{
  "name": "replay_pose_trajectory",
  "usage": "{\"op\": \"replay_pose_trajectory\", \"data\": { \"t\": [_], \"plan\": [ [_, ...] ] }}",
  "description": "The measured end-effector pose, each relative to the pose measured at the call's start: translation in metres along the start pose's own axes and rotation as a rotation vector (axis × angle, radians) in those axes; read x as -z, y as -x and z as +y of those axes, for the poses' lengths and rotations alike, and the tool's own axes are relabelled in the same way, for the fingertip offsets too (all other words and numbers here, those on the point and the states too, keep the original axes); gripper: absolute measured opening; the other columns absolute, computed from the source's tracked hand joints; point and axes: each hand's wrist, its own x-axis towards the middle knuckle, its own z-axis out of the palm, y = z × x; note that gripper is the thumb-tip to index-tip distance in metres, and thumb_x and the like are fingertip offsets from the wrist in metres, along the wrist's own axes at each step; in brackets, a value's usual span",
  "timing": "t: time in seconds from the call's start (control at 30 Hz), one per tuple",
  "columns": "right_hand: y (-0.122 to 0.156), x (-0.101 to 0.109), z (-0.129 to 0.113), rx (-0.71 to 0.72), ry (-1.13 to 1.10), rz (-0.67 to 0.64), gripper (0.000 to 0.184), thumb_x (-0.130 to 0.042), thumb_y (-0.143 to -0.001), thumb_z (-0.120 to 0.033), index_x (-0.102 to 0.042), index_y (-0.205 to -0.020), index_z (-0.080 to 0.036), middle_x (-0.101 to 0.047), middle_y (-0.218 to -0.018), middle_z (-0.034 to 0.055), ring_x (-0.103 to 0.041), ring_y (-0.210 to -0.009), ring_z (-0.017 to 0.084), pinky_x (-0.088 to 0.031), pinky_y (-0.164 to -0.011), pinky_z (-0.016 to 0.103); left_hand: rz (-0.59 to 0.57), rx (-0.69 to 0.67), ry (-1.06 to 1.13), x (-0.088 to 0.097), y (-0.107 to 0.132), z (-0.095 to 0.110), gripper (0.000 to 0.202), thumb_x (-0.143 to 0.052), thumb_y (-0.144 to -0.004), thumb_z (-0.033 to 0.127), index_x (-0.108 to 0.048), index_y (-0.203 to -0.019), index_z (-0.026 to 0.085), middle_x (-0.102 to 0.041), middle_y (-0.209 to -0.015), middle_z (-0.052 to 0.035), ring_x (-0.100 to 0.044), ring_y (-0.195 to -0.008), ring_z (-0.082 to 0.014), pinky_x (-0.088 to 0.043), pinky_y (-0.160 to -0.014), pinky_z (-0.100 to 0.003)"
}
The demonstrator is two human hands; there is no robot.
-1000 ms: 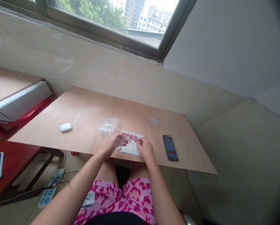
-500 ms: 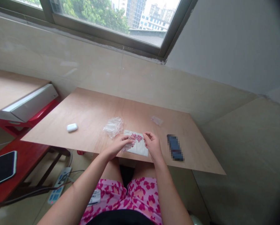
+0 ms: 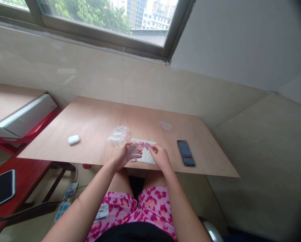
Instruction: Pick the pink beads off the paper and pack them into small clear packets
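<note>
Magenta-blotched pink shorts with 1 white label meet a black top.

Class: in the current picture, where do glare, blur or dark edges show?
Head view: daylight washes out the grey metal-framed window; head view: pale reflections mark the beige tiled wall; head view: coarse pixels mask the dark oblong object; head view: small pink pieces partly blur together; head view: upper-right corner darkens.
</note>
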Motion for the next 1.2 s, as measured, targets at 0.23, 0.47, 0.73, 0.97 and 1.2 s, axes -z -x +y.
{"op": "replay_pose_trajectory", "data": {
  "t": [0.23, 0.47, 0.73, 0.97, 1.2],
  "plan": [
    [-0.007, -0.021, 0.027, 0.048, 0.257, 0.034, 0.021, -0.063, -0.089, -0.021, -0.075, -0.106, -0.021, -0.075, -0.099, 0.0073, -0.068, -0.09, 0.022, -0.049, -0.083, 0.029, 0.007, -0.021, 0.12, 0.001, 0.0, 0.004, 0.038, -0.051, -0.092, 0.037, -0.072, -0.104, 0.008, -0.073, -0.087, -0.0147, -0.073, -0.08, -0.0307, -0.059, -0.08, -0.046],
    [-0.014, -0.027, 0.027, 0.113, 0.288, 0.038, 0.017, -0.062, -0.092, -0.022, -0.074, -0.105, -0.021, -0.074, -0.101, 0.0082, -0.068, -0.094, 0.023, -0.049, -0.085, 0.03, 0.02, -0.014, 0.158, 0.004, -0.003, 0.004, 0.039, -0.048, -0.095, 0.037, -0.073, -0.105, 0.009, -0.074, -0.089, -0.0168, -0.073, -0.084, -0.0302, -0.059, -0.084, -0.047],
    [-0.013, -0.027, 0.029, 0.118, 0.279, 0.063, 0.01, -0.063, -0.09, -0.019, -0.072, -0.094, -0.021, -0.073, -0.097, 0.0061, -0.067, -0.089, 0.022, -0.048, -0.08, 0.03, 0.005, -0.024, 0.146, 0.009, -0.004, 0.003, 0.039, -0.05, -0.093, 0.039, -0.073, -0.105, 0.01, -0.076, -0.093, -0.0166, -0.074, -0.089, -0.0316, -0.057, -0.091, -0.049],
    [-0.011, -0.027, 0.032, 0.115, 0.274, 0.047, 0.008, -0.062, -0.089, -0.019, -0.07, -0.087, -0.021, -0.072, -0.091, 0.0052, -0.066, -0.085, 0.021, -0.048, -0.08, 0.029, 0.063, -0.059, -0.084, 0.006, -0.005, 0.001, 0.039, -0.054, -0.089, 0.042, -0.074, -0.108, 0.013, -0.076, -0.093, -0.0133, -0.072, -0.086, -0.0285, -0.055, -0.085, -0.042],
    [-0.012, -0.029, 0.027, 0.063, 0.305, 0.044, 0.009, -0.064, -0.089, -0.024, -0.072, -0.087, -0.021, -0.073, -0.089, 0.0066, -0.066, -0.082, 0.022, -0.047, -0.076, 0.029, 0.135, -0.303, -0.597, 0.005, -0.004, -0.005, 0.032, -0.057, -0.092, 0.038, -0.077, -0.108, 0.02, -0.075, -0.119, -0.0115, -0.069, -0.11, -0.0308, -0.052, -0.098, -0.043]
  ]
}}
